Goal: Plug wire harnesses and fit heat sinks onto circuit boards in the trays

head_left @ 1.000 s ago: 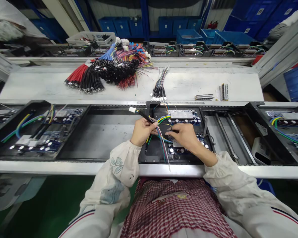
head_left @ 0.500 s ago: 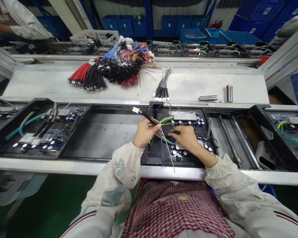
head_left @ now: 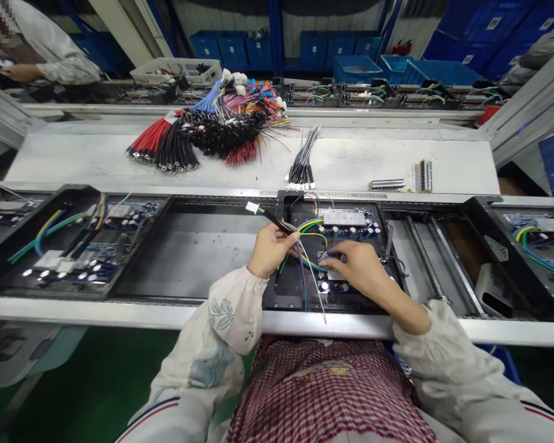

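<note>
My left hand [head_left: 270,249] is closed round a black-sleeved wire harness [head_left: 273,218] that ends in a small white connector [head_left: 252,208] at its upper left. Loose coloured wires [head_left: 305,277] hang down from that fist. My right hand [head_left: 357,267] rests on the blue circuit board [head_left: 351,224] in the black tray [head_left: 286,289] straight in front of me. Its fingers are curled and pressed onto the board's near part, and what lies under the fingertips is hidden.
Another tray with a wired board [head_left: 74,240] sits to the left, a third [head_left: 535,240] at the right edge. Behind the conveyor, a white bench [head_left: 96,160] carries heaps of red and black wire bundles [head_left: 203,132], a small harness bundle [head_left: 301,163] and connector strips [head_left: 409,178]. A person [head_left: 37,46] works far left.
My right hand has slid down and to the right across the board, its fingers now pressed on the near part. The left hand keeps its hold on the harness.
</note>
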A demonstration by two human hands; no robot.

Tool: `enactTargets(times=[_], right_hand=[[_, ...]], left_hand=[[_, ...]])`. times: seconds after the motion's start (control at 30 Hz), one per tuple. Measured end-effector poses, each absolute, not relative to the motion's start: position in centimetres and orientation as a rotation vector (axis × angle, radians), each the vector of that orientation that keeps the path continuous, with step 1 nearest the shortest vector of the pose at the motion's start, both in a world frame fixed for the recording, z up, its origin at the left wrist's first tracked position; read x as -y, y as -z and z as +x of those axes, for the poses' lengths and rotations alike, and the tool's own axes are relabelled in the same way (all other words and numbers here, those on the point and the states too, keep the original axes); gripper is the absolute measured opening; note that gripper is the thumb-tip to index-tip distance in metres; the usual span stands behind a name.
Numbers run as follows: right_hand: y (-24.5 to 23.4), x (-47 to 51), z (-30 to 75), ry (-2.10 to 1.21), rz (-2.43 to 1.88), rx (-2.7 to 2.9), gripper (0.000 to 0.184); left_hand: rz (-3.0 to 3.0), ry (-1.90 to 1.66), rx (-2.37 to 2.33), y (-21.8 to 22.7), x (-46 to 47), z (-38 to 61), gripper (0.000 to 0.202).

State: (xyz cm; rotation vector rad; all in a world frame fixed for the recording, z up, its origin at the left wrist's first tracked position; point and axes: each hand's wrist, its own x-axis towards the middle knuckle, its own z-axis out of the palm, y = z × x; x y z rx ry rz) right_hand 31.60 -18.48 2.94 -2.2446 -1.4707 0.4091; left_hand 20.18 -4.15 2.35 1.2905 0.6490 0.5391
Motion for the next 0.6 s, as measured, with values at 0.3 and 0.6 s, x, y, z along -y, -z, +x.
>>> enactTargets(times=[0.3,0.6], right_hand=[[-3.9,22.5,30.6,-0.635,-2.077,1.455,0.011],[-0.8,19.4,35.9,-0.276,-2.411,1.100,0.014]], left_hand=[[1.321,-0.603,-0.658,-1.8,3.9,20.6,0.036],[1.386,-0.589,-0.632,-1.9,3.9,20.4,0.033]])
